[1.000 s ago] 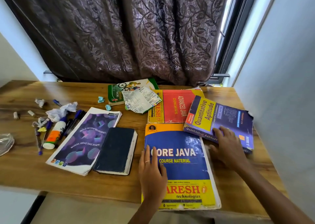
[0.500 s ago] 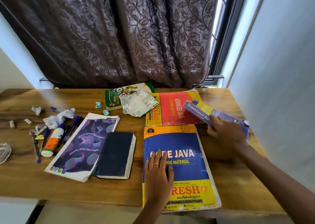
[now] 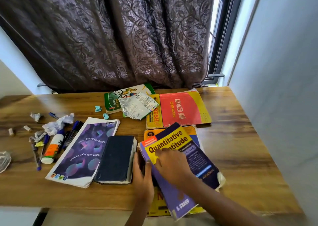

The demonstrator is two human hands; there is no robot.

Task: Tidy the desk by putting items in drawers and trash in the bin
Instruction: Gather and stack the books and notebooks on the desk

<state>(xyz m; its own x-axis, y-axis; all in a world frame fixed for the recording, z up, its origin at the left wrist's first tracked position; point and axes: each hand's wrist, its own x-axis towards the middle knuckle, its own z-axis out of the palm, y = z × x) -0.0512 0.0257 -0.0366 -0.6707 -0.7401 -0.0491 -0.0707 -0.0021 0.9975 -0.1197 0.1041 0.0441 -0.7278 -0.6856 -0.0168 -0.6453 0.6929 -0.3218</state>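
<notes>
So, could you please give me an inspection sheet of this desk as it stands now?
Surface: wooden desk, crowded.
Job's things: Quantitative Aptitude book lies askew on the Core Java book; red Advanced Java book behind; purple notebook and dark diary to the left.
Clutter: crumpled paper, pens, glue bottle, foil wrapper.
Hands: left hand beside the stack; right hand on the top book.
Cables: nothing seen.
Surroundings: curtain, window.

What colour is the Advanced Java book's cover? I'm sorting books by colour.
Red panel on a yellow cover, Advanced Java book, seen in the head view.
</notes>
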